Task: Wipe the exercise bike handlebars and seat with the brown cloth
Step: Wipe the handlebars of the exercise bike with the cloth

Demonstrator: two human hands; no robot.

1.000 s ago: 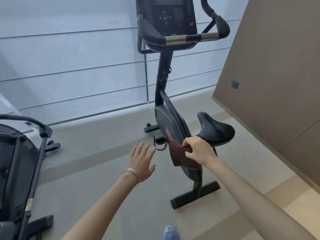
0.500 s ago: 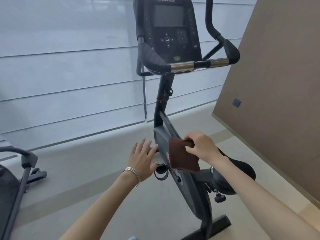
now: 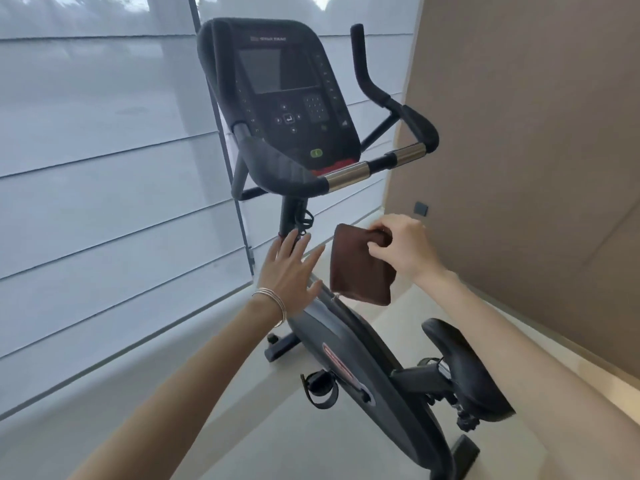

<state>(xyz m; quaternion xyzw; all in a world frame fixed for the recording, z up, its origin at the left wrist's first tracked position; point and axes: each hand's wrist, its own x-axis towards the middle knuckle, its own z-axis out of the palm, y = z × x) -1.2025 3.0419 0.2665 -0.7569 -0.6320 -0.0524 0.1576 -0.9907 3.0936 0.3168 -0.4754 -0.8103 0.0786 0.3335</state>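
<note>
Brown cloth (image 3: 358,268) pinched in right hand (image 3: 403,249) | left hand (image 3: 289,268) spread | below handlebars (image 3: 346,176)

White brand lettering atop the bike console (image 3: 280,91), too blurred to read, no other legible text

Pale window blinds (image 3: 104,188) span 9 to 12 o'clock; a brown wall panel (image 3: 526,161) occupies 2 o'clock.

Soft, even daylight through the pale window blinds (image 3: 104,168) on the left, bright room, faint shadows, slight overall softness, wide-angle bending at the edges, small highlights on the chrome handlebars (image 3: 348,175)
</note>
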